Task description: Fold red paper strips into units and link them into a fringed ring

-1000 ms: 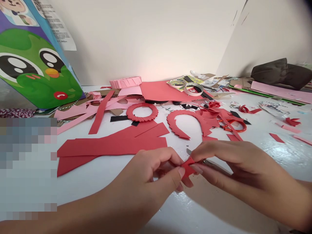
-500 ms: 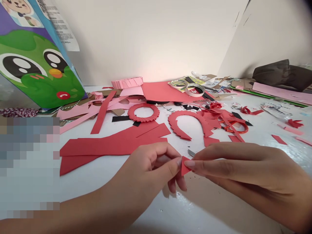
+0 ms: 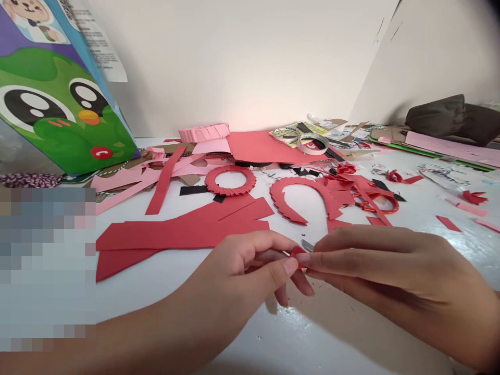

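Observation:
A small piece of red paper (image 3: 297, 254) is pinched between my left hand (image 3: 250, 268) and my right hand (image 3: 375, 265), and the fingertips hide most of it. Just behind my right fingers, a metal blade tip (image 3: 307, 245) pokes out, its remainder hidden under that hand. Long red paper strips (image 3: 175, 235) lie beyond my left hand. Farther back are a fringed red paper ring (image 3: 230, 180) and a fringed red paper arc (image 3: 289, 194).
Red-handled scissors (image 3: 378, 204) lie among red scraps on the white table (image 3: 250, 333). Tape rolls (image 3: 312, 144), a pink fringed ring (image 3: 203, 133), and pink strips (image 3: 125, 182) lie behind. A green printed bag (image 3: 58, 114) leans at left; a pixelated patch covers the lower left.
The red piece, a flat triangle half a second ago, is now mostly hidden between my fingertips. My hands have drawn closer together around it.

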The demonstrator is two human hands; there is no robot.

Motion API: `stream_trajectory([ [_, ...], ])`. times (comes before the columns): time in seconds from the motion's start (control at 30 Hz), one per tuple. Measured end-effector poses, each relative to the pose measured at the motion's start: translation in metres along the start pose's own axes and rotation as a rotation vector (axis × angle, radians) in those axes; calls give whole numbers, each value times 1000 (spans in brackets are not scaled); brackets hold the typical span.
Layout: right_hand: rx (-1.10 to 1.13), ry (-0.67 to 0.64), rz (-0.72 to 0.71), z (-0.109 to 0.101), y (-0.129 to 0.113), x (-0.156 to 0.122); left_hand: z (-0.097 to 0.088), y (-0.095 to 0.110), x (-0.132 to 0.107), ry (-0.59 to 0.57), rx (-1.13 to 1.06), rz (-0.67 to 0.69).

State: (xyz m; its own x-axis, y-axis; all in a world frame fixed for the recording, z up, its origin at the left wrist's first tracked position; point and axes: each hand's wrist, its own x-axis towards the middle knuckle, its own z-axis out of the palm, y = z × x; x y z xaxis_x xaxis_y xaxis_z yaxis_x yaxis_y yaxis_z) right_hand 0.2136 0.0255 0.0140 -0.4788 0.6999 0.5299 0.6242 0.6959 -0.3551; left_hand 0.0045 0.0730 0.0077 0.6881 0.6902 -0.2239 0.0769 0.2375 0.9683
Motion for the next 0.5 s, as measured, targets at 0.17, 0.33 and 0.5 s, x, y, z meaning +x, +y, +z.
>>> stream_trajectory([
  [0.17, 64, -8, 160, 4, 2, -1, 1, -6, -4, 45, 32, 35],
  [0.33, 278, -162, 343, 7, 4, 2, 2, -3, -5, 85, 192, 24],
  [0.5, 317, -108, 341, 5, 4, 7, 3, -1, -6, 106, 243, 24],
])
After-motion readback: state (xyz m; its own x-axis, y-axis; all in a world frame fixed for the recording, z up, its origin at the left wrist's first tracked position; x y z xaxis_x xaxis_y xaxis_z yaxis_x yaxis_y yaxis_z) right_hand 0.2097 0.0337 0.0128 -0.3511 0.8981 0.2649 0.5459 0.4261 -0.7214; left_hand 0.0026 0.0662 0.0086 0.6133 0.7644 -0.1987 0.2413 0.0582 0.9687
